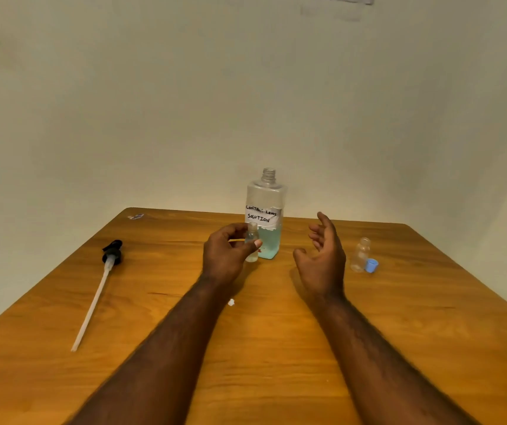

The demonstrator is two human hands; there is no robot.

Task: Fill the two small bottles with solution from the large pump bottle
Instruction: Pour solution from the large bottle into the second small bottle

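Near the centre of the frame, the left hand (227,250) is pinching one small bottle (251,243) upright, just in front of the large bottle (265,214), which is standing uncapped and roughly a third full. The right hand (322,256) is hovering spread and holding nothing. At right, the second small bottle (360,255) is waiting beside a blue cap (371,265); the pump (109,262) is lying at left on the table (276,348). Pouring from that wide neck into so narrow a mouth is risking overflow and spills.
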